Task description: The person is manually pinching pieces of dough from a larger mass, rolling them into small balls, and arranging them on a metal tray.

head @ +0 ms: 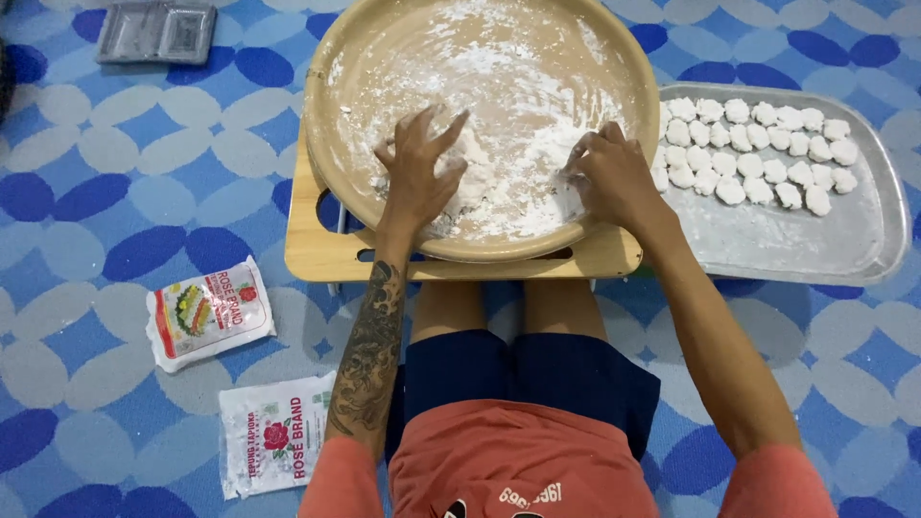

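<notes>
Both your hands are down in the wide round tan bowl (336,125), which sits on a low pale wooden counter (317,251) over your knees. Your left hand (419,171) is spread, fingers (451,127) wide, pressing into the loose white flour (518,115). Your right hand (612,173) is curled at the flour's edge; whether it grips a lump, I cannot tell. This looks like the gathering and shaping stage. The next move would seem to need a pinch of dough rolled small, to match the white dough pieces (758,153) lined on the silver metal tray (863,245) beside your right hand.
</notes>
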